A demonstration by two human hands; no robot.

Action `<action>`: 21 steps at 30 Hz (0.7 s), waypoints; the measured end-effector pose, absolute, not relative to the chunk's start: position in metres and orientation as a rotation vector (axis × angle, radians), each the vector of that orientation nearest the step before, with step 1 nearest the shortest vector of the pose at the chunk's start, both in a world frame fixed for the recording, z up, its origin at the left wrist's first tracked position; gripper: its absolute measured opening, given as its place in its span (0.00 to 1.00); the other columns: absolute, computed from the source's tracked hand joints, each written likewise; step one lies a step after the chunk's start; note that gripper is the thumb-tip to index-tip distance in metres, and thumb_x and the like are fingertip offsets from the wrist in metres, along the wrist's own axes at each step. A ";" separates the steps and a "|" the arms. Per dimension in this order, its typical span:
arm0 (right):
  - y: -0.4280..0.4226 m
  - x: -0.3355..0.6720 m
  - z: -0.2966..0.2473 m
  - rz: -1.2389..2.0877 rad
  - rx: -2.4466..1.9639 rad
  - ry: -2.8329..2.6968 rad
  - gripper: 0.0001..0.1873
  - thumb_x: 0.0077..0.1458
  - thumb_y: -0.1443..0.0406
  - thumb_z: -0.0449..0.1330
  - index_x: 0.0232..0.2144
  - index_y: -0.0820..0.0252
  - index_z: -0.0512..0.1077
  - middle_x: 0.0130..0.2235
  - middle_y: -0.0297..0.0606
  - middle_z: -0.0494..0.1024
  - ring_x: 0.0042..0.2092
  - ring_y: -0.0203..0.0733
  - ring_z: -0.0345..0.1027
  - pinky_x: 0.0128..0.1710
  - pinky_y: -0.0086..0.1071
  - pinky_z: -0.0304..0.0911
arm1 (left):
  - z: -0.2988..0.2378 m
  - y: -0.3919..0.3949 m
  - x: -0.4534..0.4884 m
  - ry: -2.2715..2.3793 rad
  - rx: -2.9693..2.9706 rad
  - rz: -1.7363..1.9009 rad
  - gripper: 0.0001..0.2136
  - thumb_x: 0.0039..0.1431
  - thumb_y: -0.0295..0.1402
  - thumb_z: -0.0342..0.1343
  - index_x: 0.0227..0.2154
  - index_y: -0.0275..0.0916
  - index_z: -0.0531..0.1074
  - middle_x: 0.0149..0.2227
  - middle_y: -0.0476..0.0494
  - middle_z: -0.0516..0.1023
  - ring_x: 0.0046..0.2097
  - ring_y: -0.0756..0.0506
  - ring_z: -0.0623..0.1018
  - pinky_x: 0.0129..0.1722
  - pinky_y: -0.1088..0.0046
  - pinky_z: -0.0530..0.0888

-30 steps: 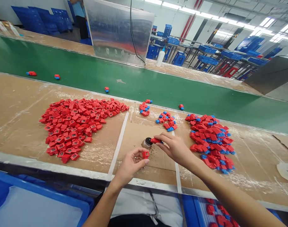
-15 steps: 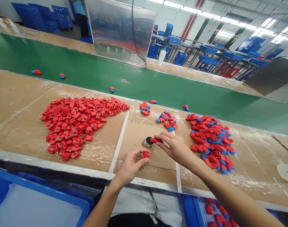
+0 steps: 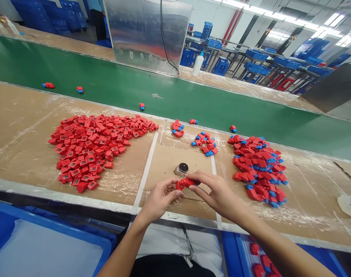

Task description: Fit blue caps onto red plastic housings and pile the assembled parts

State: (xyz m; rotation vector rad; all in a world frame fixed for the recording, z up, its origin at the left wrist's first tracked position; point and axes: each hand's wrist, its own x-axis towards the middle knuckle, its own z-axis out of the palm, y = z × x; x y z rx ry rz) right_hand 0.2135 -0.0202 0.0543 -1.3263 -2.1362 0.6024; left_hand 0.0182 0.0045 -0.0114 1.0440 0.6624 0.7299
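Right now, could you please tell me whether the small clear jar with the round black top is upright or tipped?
Upright: the jar stands on the brown cardboard sheet, its round black top facing up.

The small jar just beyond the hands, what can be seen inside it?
At the mouth of the jar, a black surface shows; whether it is contents or a cover, I cannot tell. Whatever lies below is hidden.

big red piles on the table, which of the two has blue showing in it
The right pile, the one nearer the right hand: blue shows in many spots among its red. The left pile shows no blue.
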 end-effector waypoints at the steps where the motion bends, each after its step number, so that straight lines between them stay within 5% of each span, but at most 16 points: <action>1: -0.020 0.213 0.053 0.603 -1.327 -2.140 0.12 0.64 0.64 0.55 0.49 0.56 0.70 0.42 0.41 0.78 0.43 0.42 0.73 0.43 0.34 0.68 | -0.011 0.005 0.018 0.663 1.045 0.730 0.14 0.56 0.37 0.61 0.44 0.36 0.74 0.32 0.46 0.74 0.32 0.50 0.71 0.32 0.76 0.68; 21: -0.030 0.195 0.030 0.574 -1.380 -2.178 0.11 0.65 0.69 0.48 0.43 0.57 0.70 0.37 0.41 0.72 0.36 0.41 0.69 0.36 0.32 0.66 | -0.013 0.000 0.011 0.820 1.300 0.655 0.13 0.62 0.37 0.53 0.45 0.38 0.75 0.26 0.48 0.72 0.27 0.49 0.69 0.28 0.76 0.67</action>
